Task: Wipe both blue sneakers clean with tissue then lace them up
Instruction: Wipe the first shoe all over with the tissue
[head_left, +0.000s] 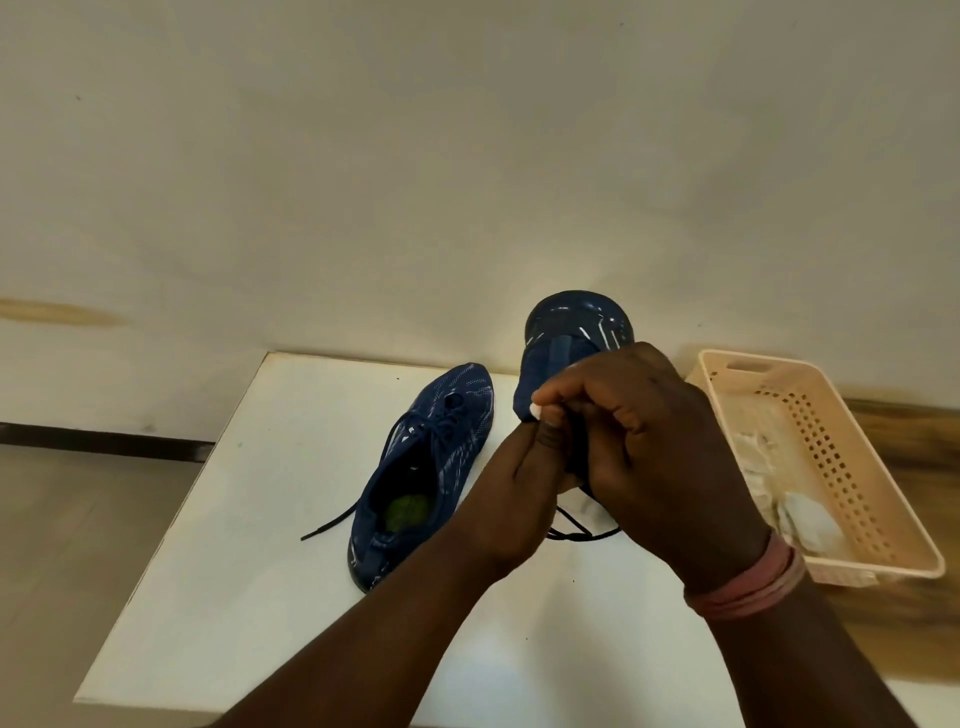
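One blue sneaker (426, 467) lies flat on the white table (249, 519), toe pointing away, its dark lace trailing off to the left. The second blue sneaker (571, 332) is held up above the table, toe raised. My left hand (519, 488) grips this raised sneaker from below. My right hand (639, 441) curls over its side and pinches a white tissue (535, 411), a corner of which shows at the fingertips. More white tissue (587, 506) hangs below the hands. Loose lace loops dangle beneath them.
A beige plastic basket (852, 457) with crumpled white tissues inside stands at the table's right side. A plain wall rises right behind the table. Floor lies to the left of the table edge.
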